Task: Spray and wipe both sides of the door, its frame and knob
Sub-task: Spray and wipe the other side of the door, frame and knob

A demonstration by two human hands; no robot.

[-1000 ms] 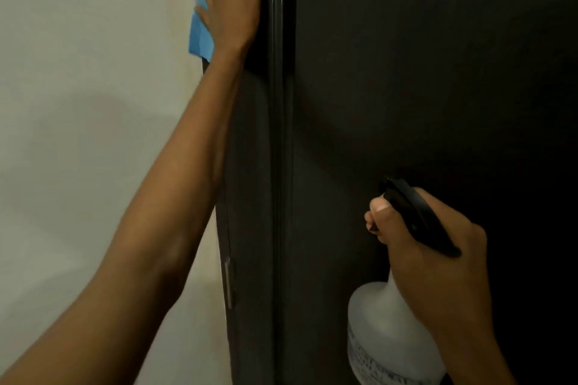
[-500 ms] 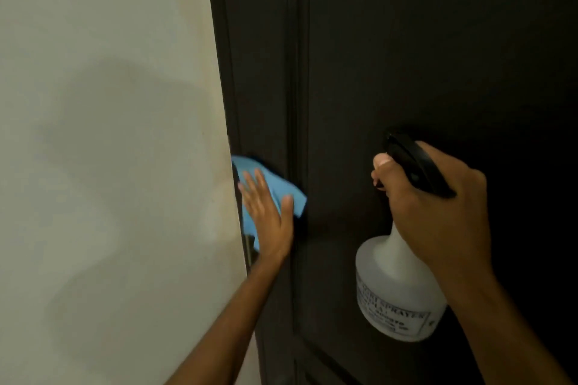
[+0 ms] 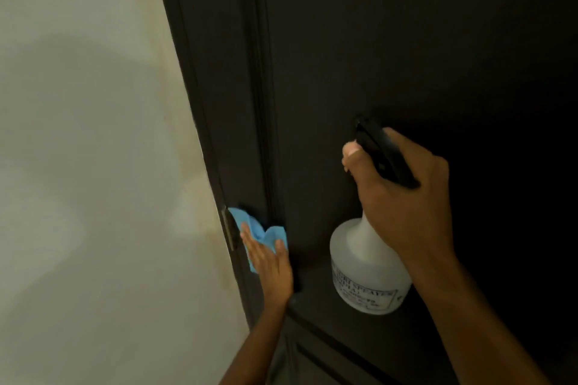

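Right now the wiping step is in hand, on the frame side of the dark door (image 3: 406, 40). The left hand (image 3: 270, 262) lies flat with its fingers fairly straight, pressing a blue cloth (image 3: 256, 233) against the door frame (image 3: 215, 103), the dark upright strip next to the pale wall (image 3: 78, 134). The cloth is bunched up above the fingertips and sits just beside a small metal plate (image 3: 230, 228) on the frame's edge; it may be a hinge or a strike plate, but the light is too dim to say which.

The right hand (image 3: 403, 197) is curled round the neck of a translucent spray bottle (image 3: 366, 272), gripping it, with the black trigger head (image 3: 384, 153) poking out above the knuckles and the thumb raised by the nozzle. The bottle hangs close in front of the door panel, well apart from the cloth, and whether a finger is on the trigger is hidden.

No knob shows in this view, so the knob and the other face of the door look like work not yet done. The next move probably calls for carrying the flat-palmed wipe on along the frame and past the plate with steady pressure, so the bunched cloth does not snag on the metal, then aiming the nozzle at a fresh patch.
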